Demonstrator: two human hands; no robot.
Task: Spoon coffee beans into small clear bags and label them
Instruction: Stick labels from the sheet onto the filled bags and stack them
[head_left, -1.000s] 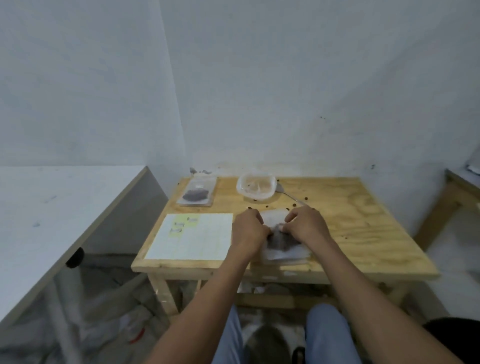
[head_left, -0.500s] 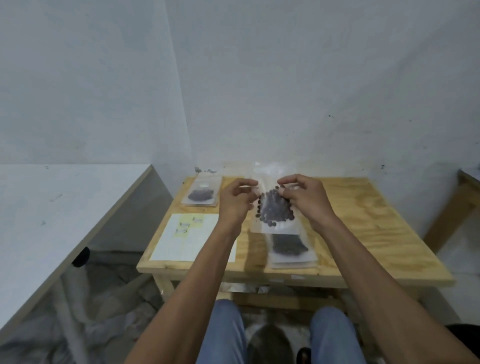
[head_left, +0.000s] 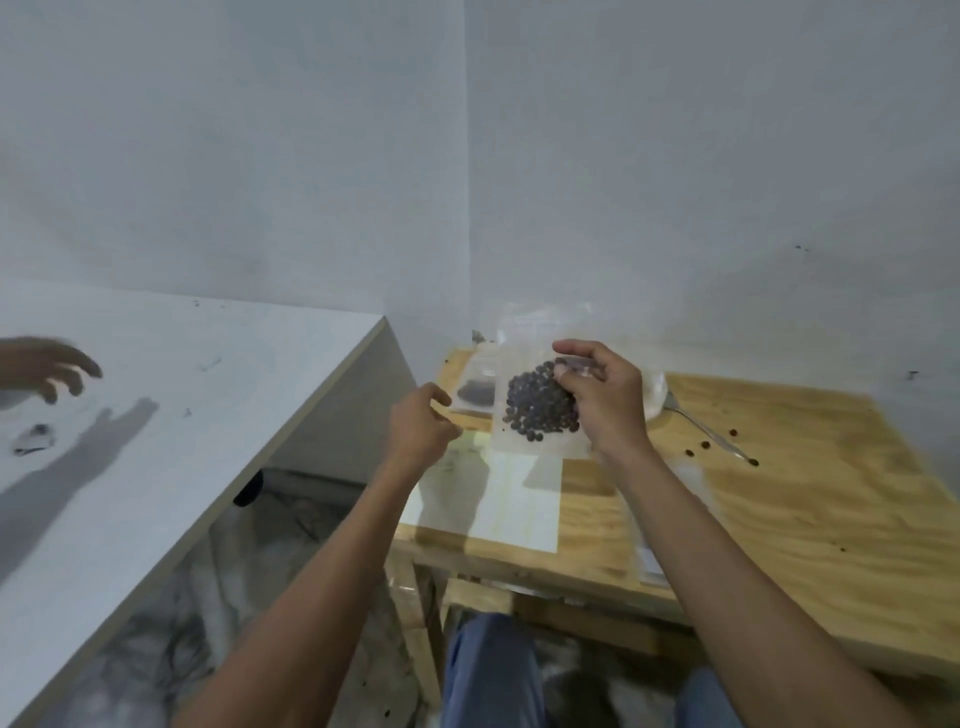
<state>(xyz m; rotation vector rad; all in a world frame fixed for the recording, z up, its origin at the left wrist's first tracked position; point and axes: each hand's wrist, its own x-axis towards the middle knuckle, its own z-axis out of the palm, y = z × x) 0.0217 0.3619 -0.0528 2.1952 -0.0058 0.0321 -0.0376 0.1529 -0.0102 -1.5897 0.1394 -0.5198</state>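
Filled bag (head_left: 540, 410) up in my right hand (head_left: 605, 397), label step coming.

My right hand pinches the clear bag near its upper part and holds it in the air above the wooden surface (head_left: 810, 499), with the coffee beans (head_left: 537, 408) heaped dark in its lower half. My left hand (head_left: 423, 428) hangs just beside the bag, off it, fingers loosely curled and holding nothing. Below lies the label sheet (head_left: 514, 506), and another filled bag (head_left: 475, 392) sits at the back edge. The spoon (head_left: 706, 428) rests to the right among loose beans. Filling looks done on this one, I reckon; next my left hand needs to peel a label and press it on flat.
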